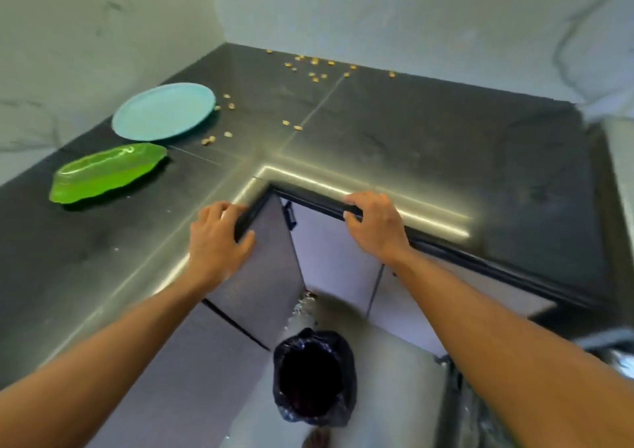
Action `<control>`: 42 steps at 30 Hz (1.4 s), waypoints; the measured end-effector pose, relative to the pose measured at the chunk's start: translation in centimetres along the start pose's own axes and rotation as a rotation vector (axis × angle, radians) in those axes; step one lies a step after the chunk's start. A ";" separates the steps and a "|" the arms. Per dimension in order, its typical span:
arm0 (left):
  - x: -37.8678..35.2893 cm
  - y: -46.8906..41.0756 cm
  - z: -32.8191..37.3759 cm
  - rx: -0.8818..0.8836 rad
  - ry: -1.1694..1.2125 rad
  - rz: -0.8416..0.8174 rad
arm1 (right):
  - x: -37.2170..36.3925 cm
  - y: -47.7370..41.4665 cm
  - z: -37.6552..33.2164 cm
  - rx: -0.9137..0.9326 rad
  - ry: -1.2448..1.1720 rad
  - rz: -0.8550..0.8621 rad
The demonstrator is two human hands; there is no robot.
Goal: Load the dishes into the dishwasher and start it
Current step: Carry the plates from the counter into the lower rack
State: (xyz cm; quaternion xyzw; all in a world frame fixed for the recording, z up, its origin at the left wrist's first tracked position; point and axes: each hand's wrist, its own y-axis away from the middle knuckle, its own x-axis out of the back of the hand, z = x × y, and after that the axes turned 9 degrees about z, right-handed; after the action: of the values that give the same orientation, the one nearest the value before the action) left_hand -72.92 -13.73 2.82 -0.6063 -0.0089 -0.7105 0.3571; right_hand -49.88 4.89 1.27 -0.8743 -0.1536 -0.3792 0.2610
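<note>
The dishes sit on the dark counter [411, 131], out to the left and well apart from both hands: a round blue plate [164, 111], flat and smooth, and nearer the edge a green dish [109, 173] shaped like a leaf, glossy and slightly see-through with a wavy rim. Both look light and stiff, probably plastic or glass (the green one may be slick and could chip), so I would take each by its rim, thumb on top. The counter is polished stone with thin seams. Small yellow crumbs [312, 66] are scattered toward the marbled wall [411, 18]. At the inner corner the left hand [219, 238] grips the top edge of a grey cupboard door [260, 276], fingers curled over it and thumb on the front. The right hand [374, 228] has its fingers hooked over a dark rail [315, 200] under the counter lip. I cannot tell which front, if any, is the dishwasher. A bin [314, 379] lined with a black bag stands on the floor below.
</note>
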 end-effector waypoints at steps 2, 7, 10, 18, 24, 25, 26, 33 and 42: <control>-1.0 -3.0 -3.3 0.067 0.011 -0.001 | -3.9 -3.8 -2.5 0.000 -0.042 -0.007; -3.1 -7.2 -8.2 0.278 0.062 0.040 | -10.8 -9.7 -7.4 0.023 -0.129 -0.084; -3.5 -8.8 -10.1 0.352 0.050 0.116 | -14.4 -12.1 -10.5 0.049 -0.201 -0.139; -2.7 -11.6 -16.4 0.739 -0.103 0.383 | -23.5 -17.4 -18.5 0.141 -0.284 -0.196; -3.9 -13.6 -18.5 0.772 -0.235 0.239 | -27.6 -22.1 -21.4 0.200 -0.272 -0.270; -4.0 -13.8 -18.7 0.773 -0.244 0.222 | -28.1 -22.9 -21.6 0.174 -0.286 -0.278; -4.2 -14.1 -18.9 0.787 -0.256 0.211 | -28.7 -23.7 -22.0 0.154 -0.299 -0.281; -4.0 -14.2 -18.9 0.807 -0.247 0.222 | -30.4 -25.9 -23.3 0.131 -0.261 -0.230; -3.7 -14.2 -18.8 0.848 -0.225 0.293 | -31.4 -27.4 -24.7 -0.043 -0.304 -0.171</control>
State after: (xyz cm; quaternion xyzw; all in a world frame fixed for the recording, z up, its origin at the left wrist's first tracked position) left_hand -96.35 -9.69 0.57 -0.4751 -0.2517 -0.5159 0.6669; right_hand -97.93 10.92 1.45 -0.9106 -0.2572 -0.2667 0.1829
